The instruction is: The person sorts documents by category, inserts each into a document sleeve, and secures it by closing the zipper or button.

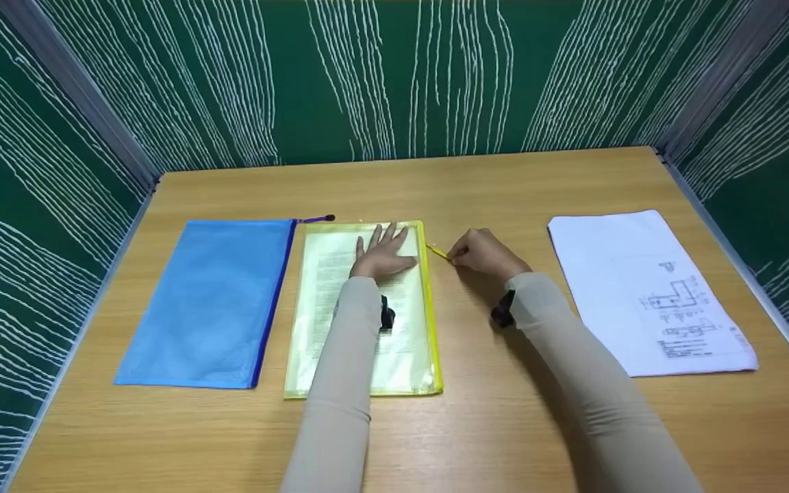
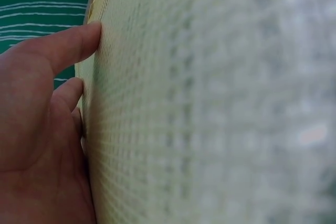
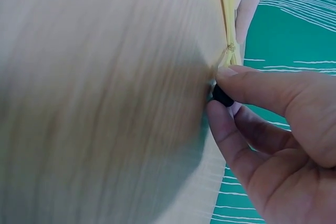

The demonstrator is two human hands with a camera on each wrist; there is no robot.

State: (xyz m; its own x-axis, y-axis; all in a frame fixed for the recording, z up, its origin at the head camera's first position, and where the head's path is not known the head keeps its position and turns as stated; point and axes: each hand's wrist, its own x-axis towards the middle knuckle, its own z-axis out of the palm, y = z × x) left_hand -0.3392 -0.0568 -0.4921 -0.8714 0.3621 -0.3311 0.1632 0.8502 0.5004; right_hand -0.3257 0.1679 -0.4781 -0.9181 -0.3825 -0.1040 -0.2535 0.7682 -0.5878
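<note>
A yellow mesh zip pouch [image 1: 326, 308] with printed sheets inside lies flat in the middle of the table. My left hand [image 1: 384, 257] rests on its upper part, fingers spread and straight; the left wrist view shows the fingertips against the mesh [image 2: 157, 103]. Just right of the pouch, my right hand [image 1: 483, 252] pinches the end of the yellow zipper pull cord [image 1: 438, 252], which stretches from the pouch's upper right corner. In the right wrist view a black tip [image 3: 223, 96] shows between thumb and fingers.
To the left lies a blue zip pouch [image 1: 209, 308] with a dark purple zipper edge and a black-tipped pull. White sheets [image 1: 614, 274] with a printed drawing lie on the right. Green walls with white lines [image 1: 394, 82] border the wooden table [image 1: 394, 445].
</note>
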